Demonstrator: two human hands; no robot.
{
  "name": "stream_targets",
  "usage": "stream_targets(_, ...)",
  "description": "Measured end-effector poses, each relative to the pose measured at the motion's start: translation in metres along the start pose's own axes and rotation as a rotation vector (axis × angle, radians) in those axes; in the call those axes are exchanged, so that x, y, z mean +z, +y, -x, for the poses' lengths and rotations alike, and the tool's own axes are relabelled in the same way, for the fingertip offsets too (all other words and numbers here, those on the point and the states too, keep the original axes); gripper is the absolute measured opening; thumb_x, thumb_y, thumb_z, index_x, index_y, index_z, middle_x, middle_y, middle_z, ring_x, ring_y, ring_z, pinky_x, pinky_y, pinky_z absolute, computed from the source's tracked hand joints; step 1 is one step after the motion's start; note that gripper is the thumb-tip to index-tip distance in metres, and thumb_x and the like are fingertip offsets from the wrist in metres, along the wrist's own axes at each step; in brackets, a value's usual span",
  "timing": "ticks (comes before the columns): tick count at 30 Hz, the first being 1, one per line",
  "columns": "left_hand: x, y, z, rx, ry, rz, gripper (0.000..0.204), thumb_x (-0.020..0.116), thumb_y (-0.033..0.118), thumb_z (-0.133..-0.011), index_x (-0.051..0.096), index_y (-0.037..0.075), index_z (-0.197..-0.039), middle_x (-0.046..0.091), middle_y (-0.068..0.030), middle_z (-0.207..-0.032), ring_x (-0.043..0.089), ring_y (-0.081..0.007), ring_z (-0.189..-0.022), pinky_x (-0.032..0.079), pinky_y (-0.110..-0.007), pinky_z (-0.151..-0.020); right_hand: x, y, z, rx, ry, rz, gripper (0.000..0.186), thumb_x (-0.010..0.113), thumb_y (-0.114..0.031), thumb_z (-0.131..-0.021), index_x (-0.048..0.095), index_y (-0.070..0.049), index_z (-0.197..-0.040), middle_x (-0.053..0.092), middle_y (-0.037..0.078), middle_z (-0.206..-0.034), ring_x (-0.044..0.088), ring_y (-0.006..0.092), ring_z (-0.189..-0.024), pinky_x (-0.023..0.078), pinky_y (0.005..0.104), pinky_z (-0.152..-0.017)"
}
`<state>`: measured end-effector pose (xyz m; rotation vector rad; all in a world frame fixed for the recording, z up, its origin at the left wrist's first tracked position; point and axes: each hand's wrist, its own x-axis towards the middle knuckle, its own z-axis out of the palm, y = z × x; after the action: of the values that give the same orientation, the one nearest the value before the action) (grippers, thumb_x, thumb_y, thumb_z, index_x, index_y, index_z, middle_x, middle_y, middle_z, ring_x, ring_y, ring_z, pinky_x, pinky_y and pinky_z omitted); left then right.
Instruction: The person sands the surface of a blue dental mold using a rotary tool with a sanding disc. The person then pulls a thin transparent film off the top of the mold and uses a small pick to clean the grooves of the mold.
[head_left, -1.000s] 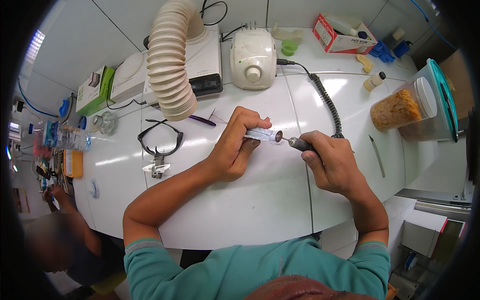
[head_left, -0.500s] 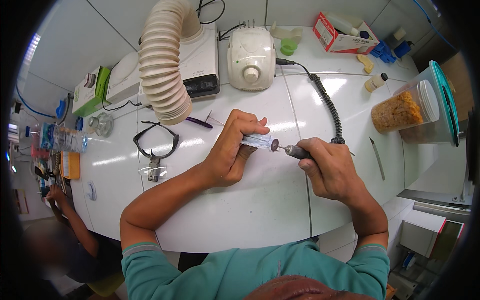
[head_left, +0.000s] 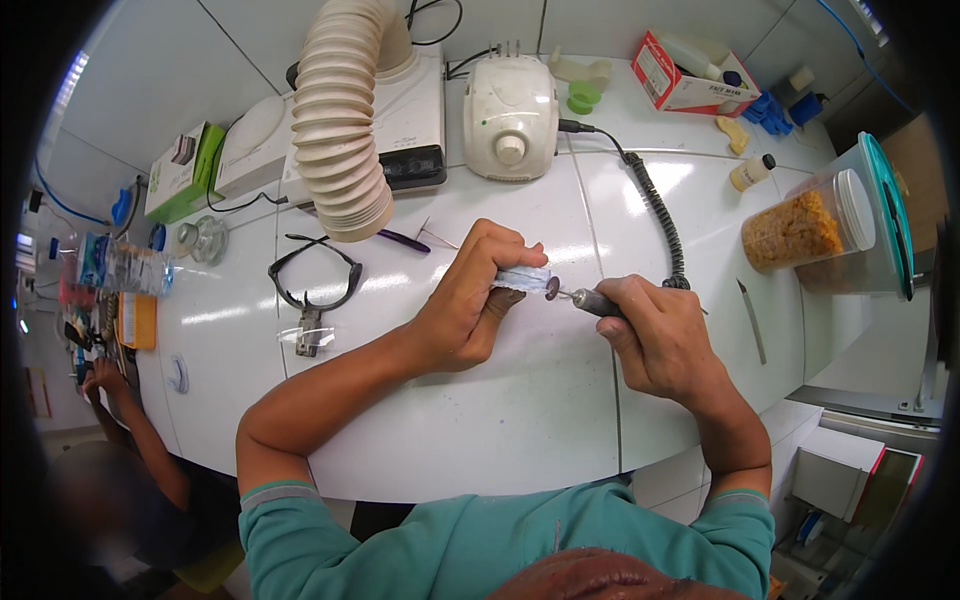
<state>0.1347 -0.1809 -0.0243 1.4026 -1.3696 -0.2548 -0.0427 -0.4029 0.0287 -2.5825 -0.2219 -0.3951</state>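
My left hand (head_left: 468, 310) is closed around a pale blue-white piece (head_left: 520, 279), perhaps a dental model; the fingers hide much of it. In my right hand (head_left: 662, 338) is a grey rotary handpiece (head_left: 597, 303), gripped near its front end. A small dark disc (head_left: 552, 288) on its thin shank meets, or nearly meets, the right end of the pale piece. From the handpiece side, a coiled black cord (head_left: 655, 215) runs up to a white control unit (head_left: 508, 120) with a round knob.
A ribbed extraction hose (head_left: 340, 130) hangs left of my hands. Dark-framed glasses (head_left: 315, 275) and a purple-handled tool (head_left: 405, 241) lie below it. To the right are a slim knife (head_left: 752, 320), a small bottle (head_left: 752, 172) and a jar of orange-brown granules (head_left: 800, 228). Another person's hand (head_left: 105, 380) shows far left.
The whole view has shifted slightly. The pale piece and the disc now sit at a slightly different angle to each other. Both hands keep their grips.
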Motion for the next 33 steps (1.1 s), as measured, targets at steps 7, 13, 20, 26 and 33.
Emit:
stream_targets(7, 0.003, 0.0, 0.003, -0.031, 0.023, 0.012, 0.034, 0.056, -0.007, -0.108, 0.057, 0.0, -0.141, 0.052, -0.0148, -0.124, 0.056, -0.022, -0.104, 0.05, -0.035, -0.096, -0.001, -0.002, -0.002, -0.024, 0.064, 0.111, 0.029, 0.082, -0.02, -0.096, 0.068, -0.005, -0.117, 0.06, 0.007, -0.082, 0.063, 0.0274, -0.063, 0.049, 0.0407, -0.056)
stream_targets(13, -0.001, 0.003, 0.001, -0.049, -0.012, -0.046, 0.038, 0.056, -0.013, -0.105, 0.054, 0.001, -0.14, 0.052, -0.0156, -0.124, 0.057, -0.0238, -0.105, 0.053, -0.039, -0.104, 0.004, 0.004, 0.0, -0.031, 0.137, 0.117, 0.029, 0.082, -0.019, -0.096, 0.068, -0.004, -0.116, 0.063, 0.007, -0.081, 0.062, 0.0271, -0.06, 0.048, 0.0389, -0.055)
stream_targets(20, 0.005, -0.001, -0.001, 0.06, 0.032, 0.043, 0.055, 0.051, -0.028, -0.091, 0.053, 0.002, -0.136, 0.047, -0.0167, -0.126, 0.057, -0.0279, -0.114, 0.044, -0.063, -0.128, -0.004, 0.005, 0.0, -0.07, 0.182, 0.082, 0.025, 0.08, -0.023, -0.098, 0.069, -0.005, -0.111, 0.063, 0.006, -0.08, 0.06, 0.0258, -0.058, 0.046, 0.0381, -0.053)
stream_targets(26, 0.002, 0.0, -0.001, 0.077, 0.045, -0.023, 0.053, 0.05, -0.027, -0.092, 0.053, 0.003, -0.136, 0.046, -0.017, -0.128, 0.057, -0.0282, -0.114, 0.045, -0.066, -0.127, -0.007, 0.004, -0.001, -0.103, 0.149, 0.131, 0.027, 0.085, -0.025, -0.092, 0.072, -0.006, -0.106, 0.059, 0.004, -0.076, 0.058, 0.0228, -0.057, 0.046, 0.0367, -0.053)
stream_targets(33, -0.001, 0.006, 0.001, -0.045, 0.045, -0.021, 0.039, 0.061, -0.013, -0.1, 0.057, 0.0, -0.137, 0.055, -0.0164, -0.123, 0.06, -0.0267, -0.108, 0.051, -0.035, -0.095, -0.007, 0.001, -0.001, -0.111, 0.129, 0.172, 0.028, 0.085, -0.026, -0.091, 0.072, -0.007, -0.107, 0.057, 0.003, -0.075, 0.059, 0.0218, -0.058, 0.046, 0.037, -0.053)
